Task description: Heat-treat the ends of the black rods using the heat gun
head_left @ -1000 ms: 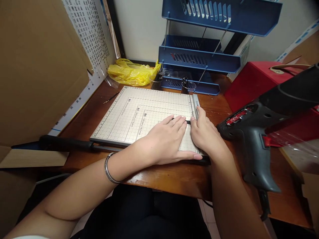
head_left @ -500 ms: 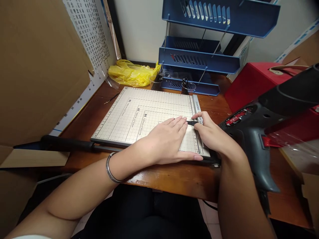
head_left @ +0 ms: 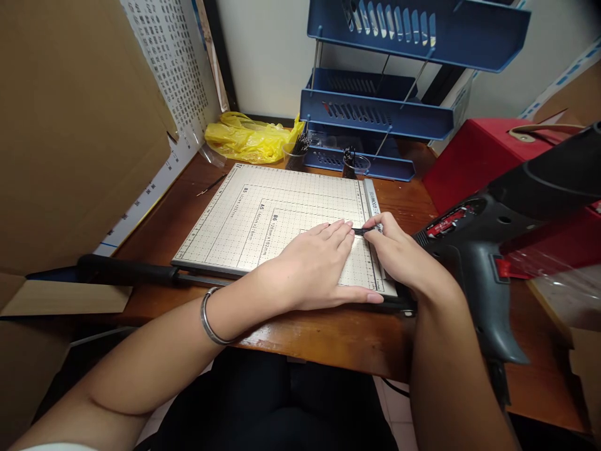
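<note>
My left hand (head_left: 312,266) lies flat on the cream paper cutter (head_left: 220,219), its fingers stretched out and the thumb pointing right along the near edge. Its fingertips rest over a bundle of thin black wires (head_left: 359,232), so most of the bundle is hidden. At the cutter's right edge, my right hand (head_left: 392,247) pinches the bundle's right end between thumb and forefinger. The cutter's black-handled arm (head_left: 126,269) extends left along the near side, down low.
Behind the cutter stand two clear cups (head_left: 294,156) of black wires, a yellow plastic bag (head_left: 253,138) and a blue tiered tray rack (head_left: 375,113). On the right are a heat gun (head_left: 483,269) and a red box (head_left: 469,163). Cardboard (head_left: 70,125) rises at left.
My right forefinger has drawn in toward the thumb, closing on the wire bundle. The left hand stays flat in the same place.
</note>
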A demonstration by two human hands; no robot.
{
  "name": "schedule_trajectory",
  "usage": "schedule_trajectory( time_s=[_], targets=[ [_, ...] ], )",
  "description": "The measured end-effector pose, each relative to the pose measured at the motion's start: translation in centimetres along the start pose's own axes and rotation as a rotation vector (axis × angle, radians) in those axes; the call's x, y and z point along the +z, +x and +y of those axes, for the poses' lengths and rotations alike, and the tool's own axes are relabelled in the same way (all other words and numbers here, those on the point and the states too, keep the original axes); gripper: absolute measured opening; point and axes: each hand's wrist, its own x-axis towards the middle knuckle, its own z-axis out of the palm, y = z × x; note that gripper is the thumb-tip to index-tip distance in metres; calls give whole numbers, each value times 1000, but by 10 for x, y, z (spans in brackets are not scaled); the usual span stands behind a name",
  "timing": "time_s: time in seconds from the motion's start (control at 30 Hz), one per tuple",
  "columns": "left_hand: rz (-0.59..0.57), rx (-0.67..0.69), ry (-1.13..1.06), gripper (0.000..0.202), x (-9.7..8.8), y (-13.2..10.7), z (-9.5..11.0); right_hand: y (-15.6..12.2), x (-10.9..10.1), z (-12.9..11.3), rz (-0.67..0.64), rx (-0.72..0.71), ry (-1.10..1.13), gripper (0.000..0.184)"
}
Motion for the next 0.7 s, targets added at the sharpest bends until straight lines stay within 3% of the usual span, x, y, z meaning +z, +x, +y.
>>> schedule_trajectory(
  time_s=[0.27,0.53,0.7],
  targets=[
    [-1,-1,-21,112,1,0,-2,2,0,11,-46,-99,28,30],
    [10,-2,-9,114,2,1,0,3,3,5,30,-99,-17,33],
    [10,0,-1,113,1,1,-1,4,7,3,59,-103,-18,24]
  ],
)
